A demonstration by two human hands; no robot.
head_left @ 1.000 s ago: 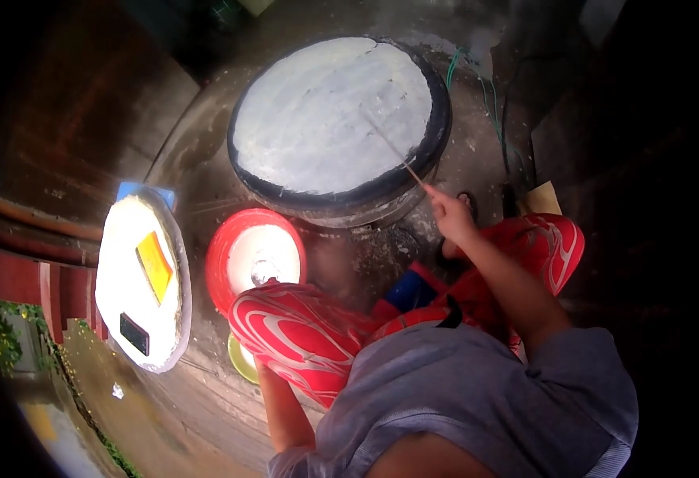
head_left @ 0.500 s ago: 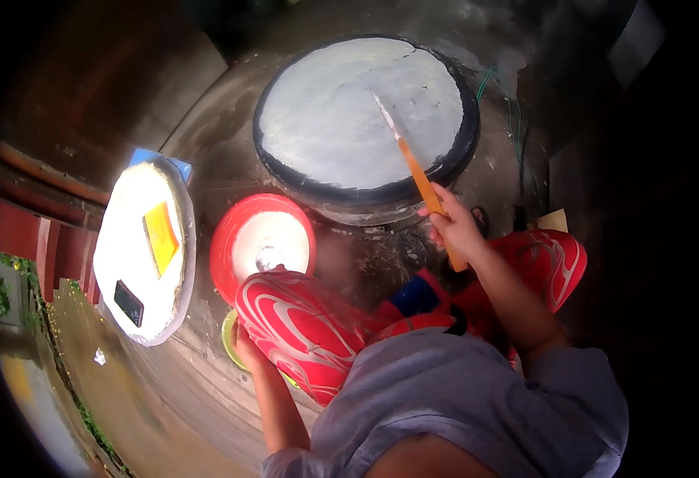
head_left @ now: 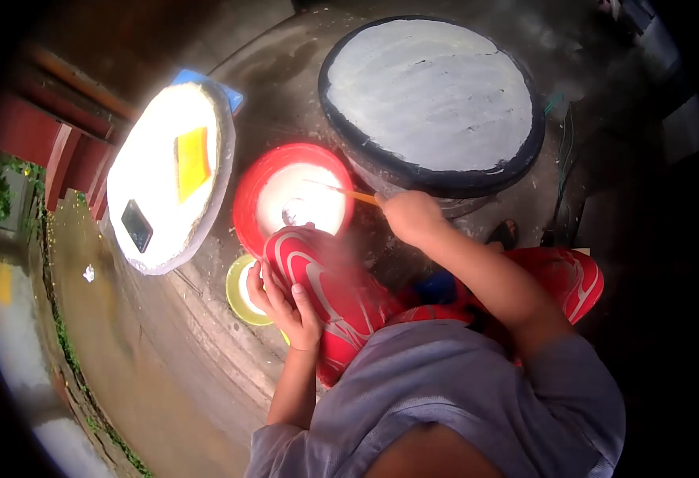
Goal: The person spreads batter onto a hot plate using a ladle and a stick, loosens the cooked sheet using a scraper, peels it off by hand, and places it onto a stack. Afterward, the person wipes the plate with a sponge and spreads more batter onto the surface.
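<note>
My right hand (head_left: 413, 217) is closed round the orange handle of a long thin spatula (head_left: 356, 195), whose narrow blade reaches over a red basin (head_left: 247, 187) of white paste (head_left: 302, 179). My left hand (head_left: 287, 307) rests against my left knee with its fingers apart and nothing in it. Beside its fingertips is a small yellow-green bowl (head_left: 239, 296) with white contents. Beyond my right hand lies a large round slab with a dark rim (head_left: 537, 119) and a white-grey coated top (head_left: 429, 92).
At the left, a bright round white top (head_left: 146, 167) carries a yellow rectangular object (head_left: 193, 163) and a dark phone (head_left: 137, 225). Something blue (head_left: 236, 97) sticks out behind it. A green cord (head_left: 566, 151) lies right of the slab.
My right hand has moved left with the spatula, from over the round slab to the red basin. My left hand has come up from beside the knee onto it. The view has shifted left.
</note>
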